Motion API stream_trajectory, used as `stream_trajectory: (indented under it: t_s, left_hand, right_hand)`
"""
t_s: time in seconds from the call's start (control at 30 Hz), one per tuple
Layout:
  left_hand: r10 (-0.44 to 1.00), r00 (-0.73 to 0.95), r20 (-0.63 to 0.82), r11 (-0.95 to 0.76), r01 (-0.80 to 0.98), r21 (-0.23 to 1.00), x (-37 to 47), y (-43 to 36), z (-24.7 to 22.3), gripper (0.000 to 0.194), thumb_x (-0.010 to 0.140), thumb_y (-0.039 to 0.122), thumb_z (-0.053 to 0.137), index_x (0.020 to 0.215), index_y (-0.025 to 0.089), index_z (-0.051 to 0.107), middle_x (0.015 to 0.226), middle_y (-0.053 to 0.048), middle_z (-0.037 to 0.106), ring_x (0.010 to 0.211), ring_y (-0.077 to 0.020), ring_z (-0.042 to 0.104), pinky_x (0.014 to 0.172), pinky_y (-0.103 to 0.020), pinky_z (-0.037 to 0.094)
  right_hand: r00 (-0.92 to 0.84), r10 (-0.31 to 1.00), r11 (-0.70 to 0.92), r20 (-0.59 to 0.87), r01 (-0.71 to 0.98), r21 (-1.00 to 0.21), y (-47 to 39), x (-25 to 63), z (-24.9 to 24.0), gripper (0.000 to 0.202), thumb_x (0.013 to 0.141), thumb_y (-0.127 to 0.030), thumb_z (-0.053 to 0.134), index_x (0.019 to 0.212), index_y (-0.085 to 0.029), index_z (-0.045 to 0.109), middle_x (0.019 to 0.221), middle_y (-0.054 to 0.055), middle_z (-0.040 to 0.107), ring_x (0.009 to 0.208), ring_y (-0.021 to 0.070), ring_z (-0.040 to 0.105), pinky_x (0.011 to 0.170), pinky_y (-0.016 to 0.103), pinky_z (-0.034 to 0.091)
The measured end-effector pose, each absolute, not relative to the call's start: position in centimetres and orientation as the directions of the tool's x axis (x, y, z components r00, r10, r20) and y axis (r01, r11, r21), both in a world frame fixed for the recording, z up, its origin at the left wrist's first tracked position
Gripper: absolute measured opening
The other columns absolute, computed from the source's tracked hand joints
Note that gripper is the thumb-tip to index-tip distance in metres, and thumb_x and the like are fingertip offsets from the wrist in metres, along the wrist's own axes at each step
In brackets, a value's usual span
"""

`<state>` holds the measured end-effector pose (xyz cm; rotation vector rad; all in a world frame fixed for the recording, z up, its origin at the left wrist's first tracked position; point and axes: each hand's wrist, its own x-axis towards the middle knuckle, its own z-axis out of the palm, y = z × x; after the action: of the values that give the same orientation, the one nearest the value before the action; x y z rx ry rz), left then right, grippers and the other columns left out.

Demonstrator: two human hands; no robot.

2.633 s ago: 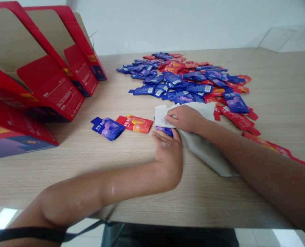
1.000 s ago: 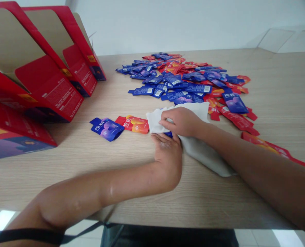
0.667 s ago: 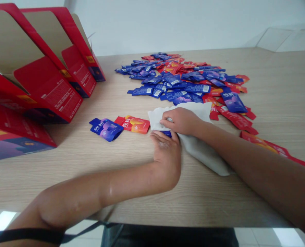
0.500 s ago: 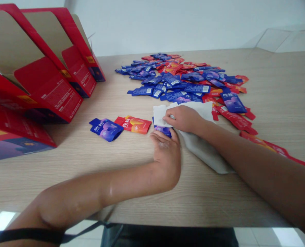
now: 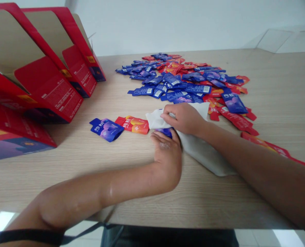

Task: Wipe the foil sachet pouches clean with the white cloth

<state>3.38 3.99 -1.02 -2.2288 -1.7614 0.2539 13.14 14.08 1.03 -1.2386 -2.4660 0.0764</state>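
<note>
My right hand is closed on a white cloth, bunched under the fingers and trailing toward me beneath the forearm. Under the cloth's left edge lies a blue pouch, mostly covered. My left hand holds that pouch against the table by its near edge, thumb on the right and fingers on the left. Just left of the cloth, a red pouch with orange fruit print lies flat. Beside it, touching its end, is another blue pouch with purple fruit print.
A large heap of blue and red pouches spreads across the back of the table. Several red pouches trail down its right side. Red cardboard boxes with open flaps stand at the left. A clear plastic piece stands at the back right.
My right hand has moved slightly left with the cloth, whose edge now reaches the red pouch's end and covers more of the blue pouch. My left hand has stayed almost in place.
</note>
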Motion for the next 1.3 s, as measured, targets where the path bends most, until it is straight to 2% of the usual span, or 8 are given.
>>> stream_trajectory:
  t_s: [0.17, 0.57, 0.7, 0.83, 0.97, 1.07, 1.17, 1.3]
  left_hand:
    - [0.966, 0.257, 0.017, -0.237, 0.912, -0.334, 3.3, 4.0, -0.8, 0.044, 0.092, 0.002, 0.03, 0.127, 0.001, 0.056, 0.119, -0.034, 0.063, 0.112, -0.033, 0.065, 0.094, -0.05, 0.05]
    - [0.97, 0.237, 0.043, -0.211, 0.92, -0.33, 3.3, 3.9, -1.0, 0.047, 0.094, 0.005, 0.031, 0.14, 0.006, 0.044, 0.122, -0.033, 0.062, 0.111, -0.0317, 0.066, 0.09, -0.048, 0.051]
    - [0.973, 0.226, 0.035, -0.202, 0.922, -0.33, 3.4, 4.1, -1.3, 0.05, 0.093, 0.004, 0.033, 0.141, 0.011, 0.044, 0.122, -0.029, 0.065, 0.109, -0.0304, 0.066, 0.088, -0.049, 0.051]
    - [0.975, 0.221, 0.023, -0.198, 0.908, -0.37, 3.5, 4.1, -1.4, 0.053, 0.093, 0.002, 0.03, 0.143, 0.012, 0.041, 0.121, -0.03, 0.064, 0.107, -0.0311, 0.067, 0.086, -0.047, 0.051]
    - [0.974, 0.222, 0.033, -0.198, 0.919, -0.34, 3.5, 4.1, -1.3, 0.052, 0.093, 0.001, 0.029, 0.142, 0.012, 0.043, 0.122, -0.032, 0.063, 0.108, -0.0319, 0.067, 0.088, -0.049, 0.051]
    - [0.973, 0.227, 0.051, -0.202, 0.935, -0.293, 3.5, 4.0, -1.1, 0.05, 0.093, 0.001, 0.03, 0.139, 0.008, 0.046, 0.119, -0.032, 0.065, 0.107, -0.0316, 0.068, 0.085, -0.048, 0.053]
    - [0.969, 0.246, 0.033, -0.224, 0.924, -0.309, 3.4, 3.9, -0.9, 0.045, 0.092, 0.002, 0.031, 0.132, 0.002, 0.052, 0.117, -0.032, 0.065, 0.108, -0.033, 0.067, 0.087, -0.048, 0.052]
    - [0.965, 0.263, 0.015, -0.241, 0.904, -0.354, 3.3, 4.0, -0.9, 0.044, 0.091, 0.001, 0.03, 0.127, -0.003, 0.055, 0.118, -0.036, 0.063, 0.11, -0.0361, 0.066, 0.088, -0.049, 0.052]
  right_hand:
    - [-0.638, 0.761, 0.644, 0.118, 0.723, -0.25, 14.2, 12.9, 0.2, 0.036, 0.092, -0.042, 0.044, 0.085, -0.018, 0.07, 0.081, 0.006, 0.071, 0.073, 0.0172, 0.057, 0.064, 0.028, 0.03]
    - [-0.557, 0.824, 0.566, 0.101, 0.811, -0.149, 14.7, 13.3, 0.3, 0.04, 0.093, -0.041, 0.041, 0.087, -0.016, 0.071, 0.086, 0.009, 0.072, 0.076, 0.0187, 0.06, 0.064, 0.029, 0.031]
    - [-0.464, 0.878, 0.474, 0.119, 0.877, -0.076, 15.3, 13.8, 0.0, 0.039, 0.093, -0.041, 0.04, 0.088, -0.017, 0.07, 0.088, 0.01, 0.073, 0.075, 0.02, 0.061, 0.059, 0.029, 0.027]
    - [-0.363, 0.924, 0.368, 0.125, 0.93, -0.018, 15.7, 14.1, -0.3, 0.041, 0.093, -0.042, 0.038, 0.091, -0.017, 0.07, 0.086, 0.011, 0.072, 0.072, 0.0207, 0.06, 0.055, 0.03, 0.022]
    - [-0.354, 0.901, 0.384, 0.252, 0.92, -0.078, 15.2, 13.9, 0.4, 0.041, 0.094, -0.042, 0.038, 0.088, -0.017, 0.069, 0.082, 0.01, 0.071, 0.071, 0.02, 0.059, 0.058, 0.031, 0.024]
    - [-0.442, 0.839, 0.508, 0.318, 0.845, -0.167, 14.5, 13.4, 0.9, 0.041, 0.095, -0.043, 0.038, 0.087, -0.017, 0.068, 0.082, 0.008, 0.071, 0.073, 0.0185, 0.058, 0.062, 0.03, 0.027]
    - [-0.606, 0.77, 0.638, 0.199, 0.738, -0.222, 14.0, 13.1, 0.7, 0.039, 0.093, -0.048, 0.043, 0.089, -0.018, 0.067, 0.081, 0.006, 0.07, 0.073, 0.0177, 0.056, 0.062, 0.028, 0.027]
    - [-0.645, 0.758, 0.644, 0.095, 0.718, -0.263, 14.1, 13.2, 0.2, 0.039, 0.087, -0.054, 0.051, 0.096, -0.019, 0.066, 0.082, 0.005, 0.069, 0.073, 0.0178, 0.055, 0.062, 0.027, 0.027]
